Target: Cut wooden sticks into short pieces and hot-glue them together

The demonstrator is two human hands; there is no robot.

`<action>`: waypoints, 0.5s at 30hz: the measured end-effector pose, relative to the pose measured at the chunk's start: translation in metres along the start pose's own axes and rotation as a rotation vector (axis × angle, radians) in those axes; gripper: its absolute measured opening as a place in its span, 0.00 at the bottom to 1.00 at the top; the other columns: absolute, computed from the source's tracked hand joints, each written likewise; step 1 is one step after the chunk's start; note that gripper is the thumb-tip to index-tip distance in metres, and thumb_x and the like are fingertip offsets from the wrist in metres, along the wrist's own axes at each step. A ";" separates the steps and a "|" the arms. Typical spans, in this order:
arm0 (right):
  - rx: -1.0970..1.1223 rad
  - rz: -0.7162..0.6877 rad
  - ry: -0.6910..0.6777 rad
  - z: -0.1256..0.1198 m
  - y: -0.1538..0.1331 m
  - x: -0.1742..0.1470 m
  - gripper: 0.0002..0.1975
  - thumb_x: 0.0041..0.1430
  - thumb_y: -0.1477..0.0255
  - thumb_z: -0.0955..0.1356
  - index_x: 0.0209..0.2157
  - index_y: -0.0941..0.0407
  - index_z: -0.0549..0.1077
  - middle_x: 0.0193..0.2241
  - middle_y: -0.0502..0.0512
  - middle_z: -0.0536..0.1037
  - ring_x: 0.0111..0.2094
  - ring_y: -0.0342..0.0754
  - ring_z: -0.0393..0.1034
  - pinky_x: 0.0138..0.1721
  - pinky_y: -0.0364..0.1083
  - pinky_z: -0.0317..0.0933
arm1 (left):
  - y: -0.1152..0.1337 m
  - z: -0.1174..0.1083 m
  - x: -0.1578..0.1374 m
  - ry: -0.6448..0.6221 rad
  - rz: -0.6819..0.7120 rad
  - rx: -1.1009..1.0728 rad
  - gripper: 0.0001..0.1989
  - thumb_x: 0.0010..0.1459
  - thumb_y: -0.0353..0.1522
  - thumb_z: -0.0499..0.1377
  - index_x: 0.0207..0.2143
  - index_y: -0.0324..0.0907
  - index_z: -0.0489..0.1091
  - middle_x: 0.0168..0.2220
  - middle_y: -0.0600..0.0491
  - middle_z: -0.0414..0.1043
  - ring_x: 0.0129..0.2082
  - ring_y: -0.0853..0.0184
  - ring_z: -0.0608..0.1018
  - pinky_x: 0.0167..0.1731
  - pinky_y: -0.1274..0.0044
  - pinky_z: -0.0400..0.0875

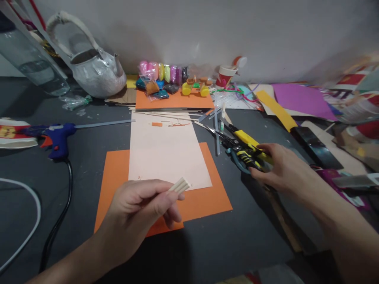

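And the left hand [148,209] is clamped on pale sticks [181,184] over the near edge of the white sheet [166,154] (fingers hide their lower ends)! Right of the sheet, the right hand [275,167] partly covers yellow-and-black handles [245,138]; gripping or not, I can't tell.

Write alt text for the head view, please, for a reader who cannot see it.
The left hand holds short pale sticks over paper, while the right hand is at yellow-handled tools. A blue glue gun lies at left; a kettle stands behind it.
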State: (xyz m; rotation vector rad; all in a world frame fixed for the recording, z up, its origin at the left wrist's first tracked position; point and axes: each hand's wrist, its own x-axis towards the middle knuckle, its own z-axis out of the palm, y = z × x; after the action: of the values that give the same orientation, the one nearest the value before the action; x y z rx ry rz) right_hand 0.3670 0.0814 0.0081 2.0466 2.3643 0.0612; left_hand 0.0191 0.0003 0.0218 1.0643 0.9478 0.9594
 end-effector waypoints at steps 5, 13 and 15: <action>0.206 0.074 0.193 -0.020 -0.007 -0.018 0.34 0.49 0.61 0.68 0.57 0.60 0.64 0.48 0.68 0.75 0.46 0.61 0.73 0.48 0.55 0.67 | -0.004 -0.001 0.002 -0.056 -0.128 -0.157 0.09 0.62 0.33 0.61 0.30 0.44 0.80 0.22 0.58 0.78 0.22 0.76 0.77 0.27 0.86 0.73; 0.599 -0.401 -0.029 -0.038 -0.074 -0.038 0.30 0.50 0.76 0.65 0.57 0.49 0.62 0.51 0.56 0.75 0.50 0.57 0.74 0.49 0.50 0.70 | -0.002 -0.008 0.011 -0.251 -0.311 -0.413 0.10 0.56 0.37 0.67 0.29 0.39 0.80 0.20 0.54 0.78 0.19 0.75 0.77 0.22 0.87 0.72; 0.597 -0.525 -0.081 -0.034 -0.083 -0.033 0.36 0.46 0.78 0.66 0.59 0.49 0.59 0.54 0.57 0.74 0.53 0.57 0.72 0.50 0.50 0.69 | 0.000 -0.011 0.012 -0.273 -0.335 -0.423 0.11 0.55 0.37 0.68 0.28 0.38 0.80 0.19 0.53 0.77 0.19 0.74 0.77 0.21 0.87 0.71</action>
State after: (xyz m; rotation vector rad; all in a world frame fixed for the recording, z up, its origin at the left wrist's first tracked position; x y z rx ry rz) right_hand 0.2884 0.0358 0.0387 1.4350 3.0240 -0.7973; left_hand 0.0120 0.0141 0.0173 0.6320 0.6329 0.6739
